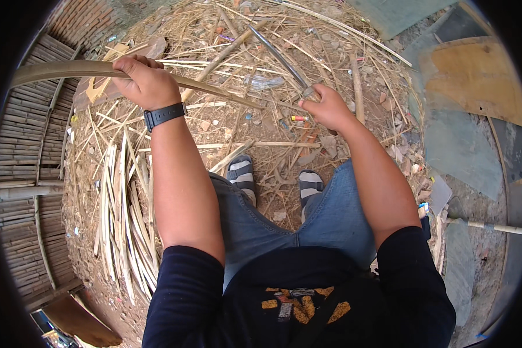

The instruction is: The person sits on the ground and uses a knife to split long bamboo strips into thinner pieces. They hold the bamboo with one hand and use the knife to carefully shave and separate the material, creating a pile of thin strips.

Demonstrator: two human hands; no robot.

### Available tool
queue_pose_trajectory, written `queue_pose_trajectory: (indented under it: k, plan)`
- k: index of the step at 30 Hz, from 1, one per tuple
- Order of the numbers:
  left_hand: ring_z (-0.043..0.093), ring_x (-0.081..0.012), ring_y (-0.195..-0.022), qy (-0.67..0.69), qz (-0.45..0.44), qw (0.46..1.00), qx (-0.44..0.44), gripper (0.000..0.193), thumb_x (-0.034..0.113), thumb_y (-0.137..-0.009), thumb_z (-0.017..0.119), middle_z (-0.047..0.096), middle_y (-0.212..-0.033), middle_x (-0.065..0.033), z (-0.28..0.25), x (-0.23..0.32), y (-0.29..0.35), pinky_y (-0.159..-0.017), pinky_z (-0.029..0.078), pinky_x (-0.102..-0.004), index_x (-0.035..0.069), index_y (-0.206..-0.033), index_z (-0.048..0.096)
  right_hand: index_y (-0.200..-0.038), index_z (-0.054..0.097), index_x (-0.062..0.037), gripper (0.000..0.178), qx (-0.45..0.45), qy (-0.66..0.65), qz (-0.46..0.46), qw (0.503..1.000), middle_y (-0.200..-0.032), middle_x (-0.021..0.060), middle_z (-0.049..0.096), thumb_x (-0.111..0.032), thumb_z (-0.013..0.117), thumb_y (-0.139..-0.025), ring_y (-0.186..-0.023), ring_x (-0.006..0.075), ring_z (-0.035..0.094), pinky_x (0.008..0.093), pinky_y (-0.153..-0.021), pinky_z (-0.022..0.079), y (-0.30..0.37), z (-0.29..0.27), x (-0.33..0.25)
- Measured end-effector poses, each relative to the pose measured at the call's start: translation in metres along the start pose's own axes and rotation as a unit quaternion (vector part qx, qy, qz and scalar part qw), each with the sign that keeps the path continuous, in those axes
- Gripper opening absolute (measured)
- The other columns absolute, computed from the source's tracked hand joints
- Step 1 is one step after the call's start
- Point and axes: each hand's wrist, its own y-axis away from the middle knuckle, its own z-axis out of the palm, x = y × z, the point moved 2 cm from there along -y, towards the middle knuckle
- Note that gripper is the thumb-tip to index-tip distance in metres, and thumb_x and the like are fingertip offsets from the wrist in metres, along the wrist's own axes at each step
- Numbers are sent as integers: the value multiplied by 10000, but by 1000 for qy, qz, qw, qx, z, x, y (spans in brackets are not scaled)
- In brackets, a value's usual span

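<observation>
My left hand [148, 81], with a dark watch on its wrist, is closed around a long split bamboo strip [69, 69]. The strip runs from the far left edge through my fist and slopes down toward the middle. On the other side, my right hand [329, 108] grips the handle of a machete [279, 58]. Its long, narrow metal blade points up and to the left, beyond the strip's right end. Most of the handle is hidden by my fingers. I cannot tell whether blade and strip touch.
Bamboo strips [122, 214] lie heaped at the left, beside a bamboo-slat wall [23, 133]. Shavings, sticks and a thick pole [232, 49] litter the ground ahead. A small red-and-yellow tube [299, 118] lies near my right hand. Large flat sheets [475, 75] line the right.
</observation>
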Motion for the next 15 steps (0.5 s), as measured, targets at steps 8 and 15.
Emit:
queue_pose_trajectory:
  k: [8,15]
  plan:
    - [430,-103,-659,-142,21,989,-18,433,441,-1036,493,498,-734,-17,-4,-23,0,-598,371,-272,31,-895,492,-1290,503,120,630,-4,-12,-3,1000,-964,165,653,-257,730,-839,-683,172,639,297,-571,543,-13,1,8]
    - [504,-126,-701,-168,54,984,-30,422,427,-999,580,552,-785,-42,5,12,-6,-660,461,-287,10,-1038,530,-1172,576,74,488,23,33,-65,997,-847,116,649,-259,721,-846,-654,156,635,315,-540,512,-12,1,16]
